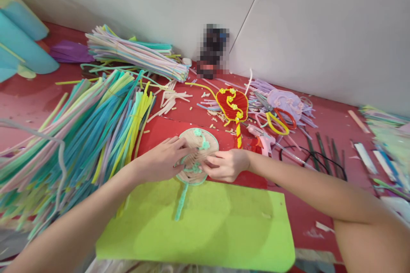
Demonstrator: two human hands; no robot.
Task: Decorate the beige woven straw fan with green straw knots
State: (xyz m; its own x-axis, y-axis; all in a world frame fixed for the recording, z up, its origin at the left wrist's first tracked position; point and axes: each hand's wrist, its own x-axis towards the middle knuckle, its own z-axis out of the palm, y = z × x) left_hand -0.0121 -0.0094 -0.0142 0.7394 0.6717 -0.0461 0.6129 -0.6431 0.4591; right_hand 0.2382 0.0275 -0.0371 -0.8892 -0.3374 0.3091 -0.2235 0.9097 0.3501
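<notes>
A round beige pipe-cleaner fan (208, 136) with a mint-green rim, curls, flowers and a green handle lies in front of me. Its handle points down over a lime-green mat (205, 230). My left hand (165, 158) is on the fan's left side, its fingers closed on the surface and partly hiding the design. From the right, my right hand (227, 165) holds the fan's right part between bent fingers; the fingertips hide whatever small piece may be there.
Bundles of coloured pipe cleaners (92, 128) fill the left side, with another bundle (137, 55) behind. A red-and-yellow fan (231, 106), yellow-handled scissors (277, 123), a pink glue gun (262, 140) and a lilac piece (285, 104) lie farther back on the red table (333, 115).
</notes>
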